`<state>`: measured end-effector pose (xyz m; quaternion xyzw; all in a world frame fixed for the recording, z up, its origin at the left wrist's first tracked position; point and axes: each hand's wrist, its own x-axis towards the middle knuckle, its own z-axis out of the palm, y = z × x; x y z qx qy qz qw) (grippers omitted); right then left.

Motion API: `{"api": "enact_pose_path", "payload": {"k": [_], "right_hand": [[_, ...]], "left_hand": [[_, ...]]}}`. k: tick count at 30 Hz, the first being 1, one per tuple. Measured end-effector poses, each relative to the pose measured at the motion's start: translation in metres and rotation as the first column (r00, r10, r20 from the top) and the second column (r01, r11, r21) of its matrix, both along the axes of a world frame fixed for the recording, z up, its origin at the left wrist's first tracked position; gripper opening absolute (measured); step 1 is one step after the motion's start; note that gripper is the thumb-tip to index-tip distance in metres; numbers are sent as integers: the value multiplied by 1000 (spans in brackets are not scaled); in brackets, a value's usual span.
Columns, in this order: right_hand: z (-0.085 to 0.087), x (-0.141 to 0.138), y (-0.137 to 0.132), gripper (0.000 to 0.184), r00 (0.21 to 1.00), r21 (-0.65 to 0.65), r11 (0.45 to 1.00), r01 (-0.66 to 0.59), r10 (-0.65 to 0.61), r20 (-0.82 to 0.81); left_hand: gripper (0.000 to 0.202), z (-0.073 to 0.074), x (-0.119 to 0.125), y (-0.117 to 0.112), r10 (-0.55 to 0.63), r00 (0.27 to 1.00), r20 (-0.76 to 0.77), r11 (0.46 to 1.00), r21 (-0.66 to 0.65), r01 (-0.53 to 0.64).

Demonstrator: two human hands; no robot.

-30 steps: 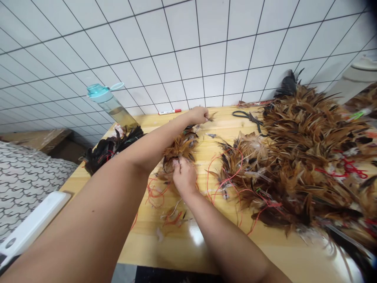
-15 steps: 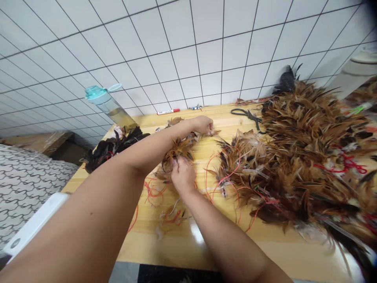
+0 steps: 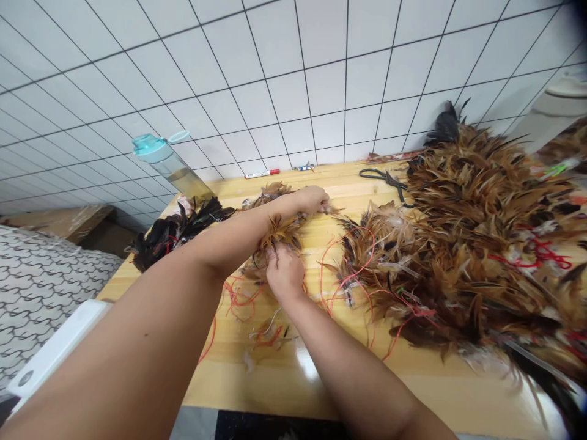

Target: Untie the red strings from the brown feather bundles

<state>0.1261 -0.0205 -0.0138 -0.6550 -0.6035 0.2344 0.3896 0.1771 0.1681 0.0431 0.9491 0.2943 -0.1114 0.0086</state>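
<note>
My left hand (image 3: 314, 200) reaches across over my right arm's side, its fingers closed in a pinch at a small brown feather (image 3: 337, 211) near the middle of the table. Closer to me, my right hand (image 3: 285, 273) is closed around the base of a bunch of brown feathers (image 3: 280, 231), whose tips fan out away from me. My left forearm hides part of the feathers behind it. More brown feathers (image 3: 274, 190) lie just beyond that forearm. Loose red string (image 3: 238, 299) lies left of my right hand.
A large heap of brown feathers (image 3: 486, 226) with red ties covers the right side. Black scissors (image 3: 387, 178) lie beside it. At the back left stand a water bottle (image 3: 177, 171) and black feathers (image 3: 183, 229). A red marker (image 3: 262, 174) lies by the tiled wall.
My left hand has shifted slightly left and down, with its fingers still pinched. My right hand stays in place on the feather bunch.
</note>
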Motion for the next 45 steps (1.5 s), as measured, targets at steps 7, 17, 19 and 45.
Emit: {"api": "enact_pose_path", "payload": {"k": [7, 17, 19, 45], "right_hand": [[2, 1, -1, 22, 1000, -4, 1000, -7, 7, 22], [3, 1, -1, 22, 1000, -33, 999, -9, 10, 27], [3, 0, -1, 22, 1000, -31, 999, -9, 10, 26], [0, 2, 3, 22, 975, 29, 995, 92, -84, -206]], "left_hand": [[28, 27, -23, 24, 448, 882, 146, 890, 23, -456], [50, 10, -19, 35, 577, 809, -114, 817, 83, -571], [51, 7, -18, 35, 564, 816, -129, 826, 79, -558], [18, 55, -59, -14, 496, 699, 516, 853, -141, -502]]}}
